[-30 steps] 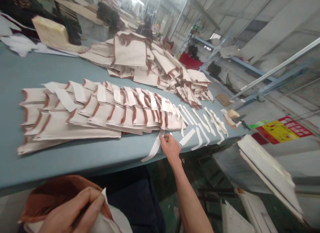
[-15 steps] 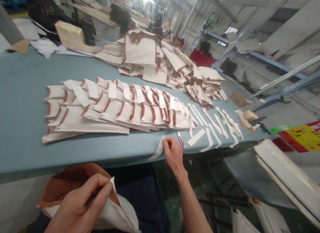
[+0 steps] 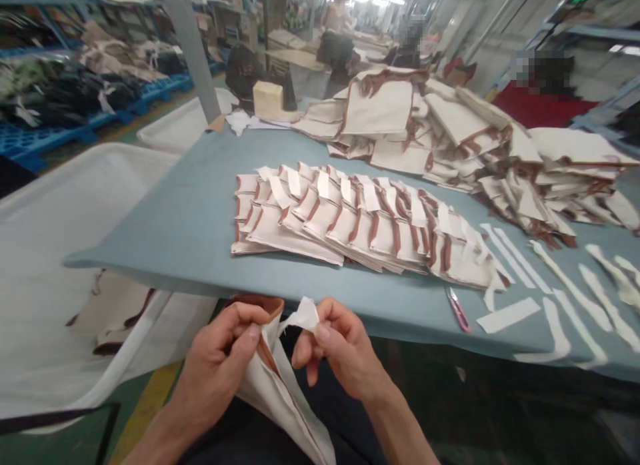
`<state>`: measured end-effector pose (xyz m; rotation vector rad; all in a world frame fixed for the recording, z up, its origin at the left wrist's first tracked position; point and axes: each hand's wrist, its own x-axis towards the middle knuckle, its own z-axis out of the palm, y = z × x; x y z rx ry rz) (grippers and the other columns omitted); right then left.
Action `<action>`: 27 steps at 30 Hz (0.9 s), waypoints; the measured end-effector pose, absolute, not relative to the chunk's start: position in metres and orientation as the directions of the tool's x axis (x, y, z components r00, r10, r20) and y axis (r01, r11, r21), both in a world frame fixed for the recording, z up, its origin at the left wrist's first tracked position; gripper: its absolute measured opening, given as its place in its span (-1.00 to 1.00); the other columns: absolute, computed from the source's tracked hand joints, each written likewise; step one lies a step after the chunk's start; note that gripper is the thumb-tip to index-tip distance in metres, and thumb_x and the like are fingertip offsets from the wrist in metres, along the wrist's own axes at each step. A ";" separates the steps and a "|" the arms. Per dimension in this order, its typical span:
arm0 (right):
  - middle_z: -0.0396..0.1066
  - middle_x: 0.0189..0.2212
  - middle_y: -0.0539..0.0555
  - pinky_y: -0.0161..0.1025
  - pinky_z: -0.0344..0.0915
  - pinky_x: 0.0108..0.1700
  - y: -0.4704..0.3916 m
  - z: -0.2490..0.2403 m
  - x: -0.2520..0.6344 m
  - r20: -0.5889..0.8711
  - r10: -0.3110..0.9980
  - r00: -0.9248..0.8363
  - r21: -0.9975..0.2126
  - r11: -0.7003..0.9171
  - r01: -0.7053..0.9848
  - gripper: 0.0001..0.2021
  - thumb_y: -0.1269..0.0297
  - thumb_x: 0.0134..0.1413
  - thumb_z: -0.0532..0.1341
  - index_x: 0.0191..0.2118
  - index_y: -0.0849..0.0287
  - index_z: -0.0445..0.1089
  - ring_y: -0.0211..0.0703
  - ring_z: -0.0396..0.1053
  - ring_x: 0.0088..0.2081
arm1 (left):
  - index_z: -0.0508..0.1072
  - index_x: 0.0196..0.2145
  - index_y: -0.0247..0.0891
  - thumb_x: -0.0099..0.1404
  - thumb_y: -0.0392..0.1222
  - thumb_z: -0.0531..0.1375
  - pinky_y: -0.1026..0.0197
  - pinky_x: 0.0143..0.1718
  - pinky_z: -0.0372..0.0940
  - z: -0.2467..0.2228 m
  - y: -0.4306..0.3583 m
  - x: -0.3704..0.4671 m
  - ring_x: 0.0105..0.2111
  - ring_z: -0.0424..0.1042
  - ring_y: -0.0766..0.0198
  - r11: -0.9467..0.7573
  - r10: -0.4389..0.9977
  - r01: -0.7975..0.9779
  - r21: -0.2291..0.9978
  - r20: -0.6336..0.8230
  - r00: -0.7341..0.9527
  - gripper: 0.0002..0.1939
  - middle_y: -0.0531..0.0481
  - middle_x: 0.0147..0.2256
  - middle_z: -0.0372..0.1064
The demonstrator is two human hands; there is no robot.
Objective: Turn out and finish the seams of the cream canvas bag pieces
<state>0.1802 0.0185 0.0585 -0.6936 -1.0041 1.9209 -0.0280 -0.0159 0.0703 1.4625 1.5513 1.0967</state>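
Note:
My left hand (image 3: 220, 358) pinches the top edge of a cream fabric pouch (image 3: 293, 402) with brown lining, held over my lap. A short white strip (image 3: 304, 314) is between the fingers of my right hand (image 3: 345, 345), just to the right of the pouch's opening. The strip's left end meets the pouch edge; whether it is attached there I cannot tell. Beyond my hands, overlapping rows of cream pouches (image 3: 325, 228) with brown edging lie on the blue-green table, several with white strips laid across them.
Small pink-handled thread snips (image 3: 459, 310) lie near the table's front edge, beside loose white strips (image 3: 509, 316). A big heap of cream fabric pieces (image 3: 380, 108) covers the back. A white cart (image 3: 150, 345) holding fabric stands left of the table (image 3: 165, 218). A yellowish block (image 3: 269, 101) sits behind.
My right hand has brought the white strip from the table's front edge to the pouch. My left hand has risen with the pouch, and the view has turned left.

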 end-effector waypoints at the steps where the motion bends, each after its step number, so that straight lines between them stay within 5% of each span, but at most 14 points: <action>1: 0.46 -0.56 -0.06 -0.43 0.33 -0.59 0.018 0.058 0.175 -0.089 0.840 -0.535 -0.811 -0.373 -0.451 -0.52 -0.20 0.25 0.46 -0.28 0.10 0.35 -0.29 0.38 -0.59 | 0.56 -0.24 -0.15 0.47 0.02 0.18 0.28 -0.55 0.25 0.072 -0.017 -0.030 -0.62 0.46 0.23 0.014 0.996 0.359 0.933 0.019 -0.088 -0.75 0.14 -0.57 0.53; 4: 0.32 -0.63 -0.16 -0.44 0.22 -0.63 0.017 0.058 0.165 -0.099 0.804 -0.587 -0.761 -0.441 -0.476 -0.49 -0.21 0.21 0.48 -0.32 0.08 0.29 -0.35 0.24 -0.68 | 0.56 -0.28 -0.15 0.46 0.03 0.19 0.28 -0.52 0.24 0.084 -0.020 -0.030 -0.60 0.44 0.24 0.086 0.990 0.326 0.942 -0.045 -0.130 -0.73 0.13 -0.57 0.53; 8: 0.29 -0.62 -0.16 -0.39 0.26 -0.53 0.015 0.064 0.168 -0.105 0.837 -0.537 -0.842 -0.362 -0.400 -0.47 -0.25 0.23 0.45 -0.31 0.08 0.29 -0.36 0.18 -0.64 | 0.58 -0.26 -0.15 0.46 0.05 0.18 0.27 -0.49 0.24 0.095 -0.021 -0.030 -0.59 0.40 0.25 0.130 0.987 0.300 0.945 -0.094 -0.130 -0.72 0.14 -0.57 0.48; 11: 0.34 -0.58 -0.11 -0.34 0.27 -0.46 0.014 0.074 0.176 -0.068 0.889 -0.454 -0.963 -0.178 -0.204 -0.53 -0.23 0.38 0.34 -0.27 0.09 0.33 -0.31 0.23 -0.57 | 0.64 -0.20 -0.17 0.46 0.06 0.18 0.27 -0.42 0.34 0.097 -0.015 -0.033 -0.48 0.53 0.21 0.104 0.995 0.333 0.937 -0.096 -0.040 -0.68 0.04 -0.39 0.63; 13: 0.42 -0.51 -0.06 -0.32 0.26 -0.41 0.014 0.080 0.180 0.075 0.928 -0.364 -0.995 0.096 0.041 -0.67 -0.03 0.50 0.27 -0.24 0.10 0.39 -0.26 0.31 -0.51 | 0.68 -0.22 -0.19 0.44 0.07 0.18 0.26 -0.39 0.38 0.100 -0.008 -0.034 -0.40 0.60 0.16 0.050 0.998 0.373 0.927 -0.060 0.013 -0.65 -0.03 -0.27 0.70; 16: 0.50 -0.45 0.00 -0.27 0.26 -0.34 0.018 0.086 0.185 0.424 0.830 -0.362 -0.724 0.551 0.416 -0.83 0.31 0.53 0.20 -0.20 0.09 0.46 -0.21 0.40 -0.44 | 0.69 -0.21 -0.20 0.44 0.09 0.16 0.26 -0.46 0.31 0.104 0.001 -0.030 -0.52 0.51 0.19 0.009 0.995 0.366 0.930 -0.044 0.087 -0.62 0.03 -0.46 0.61; 18: 0.51 -0.47 0.00 -0.25 0.23 -0.33 0.021 0.087 0.188 0.551 0.718 -0.425 -0.481 0.689 0.542 -0.80 0.42 0.52 0.17 -0.19 0.08 0.47 -0.19 0.42 -0.45 | 0.67 -0.16 -0.21 0.46 0.10 0.15 0.26 -0.49 0.26 0.106 0.003 -0.026 -0.59 0.43 0.22 0.020 0.989 0.326 0.945 -0.067 0.133 -0.61 0.10 -0.58 0.51; 21: 0.54 -0.45 0.02 -0.22 0.21 -0.34 0.022 0.089 0.192 0.580 0.659 -0.479 -0.304 0.721 0.623 -0.79 0.45 0.55 0.15 -0.16 0.08 0.48 -0.17 0.44 -0.44 | 0.64 -0.15 -0.23 0.44 0.10 0.18 0.27 -0.55 0.19 0.105 0.000 -0.021 -0.63 0.37 0.24 0.078 0.980 0.265 0.961 -0.123 0.156 -0.63 0.13 -0.63 0.43; 27: 0.53 -0.45 0.02 -0.18 0.18 -0.35 0.017 0.093 0.195 0.539 0.635 -0.553 -0.200 0.734 0.649 -0.74 0.44 0.58 0.12 -0.20 0.14 0.50 -0.16 0.36 -0.45 | 0.59 -0.15 -0.17 0.32 0.10 0.35 0.31 -0.52 0.25 0.100 -0.010 -0.014 -0.60 0.39 0.28 0.159 0.987 0.210 0.965 -0.159 -0.014 -0.69 0.22 -0.59 0.33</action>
